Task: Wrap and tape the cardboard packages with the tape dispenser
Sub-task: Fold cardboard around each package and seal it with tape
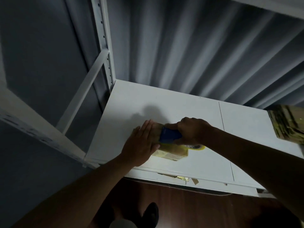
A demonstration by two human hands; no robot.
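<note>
On the white tabletop (164, 102) the left hand (139, 145) pressed flat on a small, probably light, tape-slick cardboard package (171, 153) while the right hand (192, 130) gripped the blue tape dispenser (169, 135).

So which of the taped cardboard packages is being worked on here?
The package near the shelf's front edge: left hand flat on it, right hand running the blue tape dispenser over it. The other package sits untouched at far right.

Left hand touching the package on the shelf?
Touching. Head view shows the left hand lying flat with straight fingers against the package, overlapping its left end with no gap.
</note>
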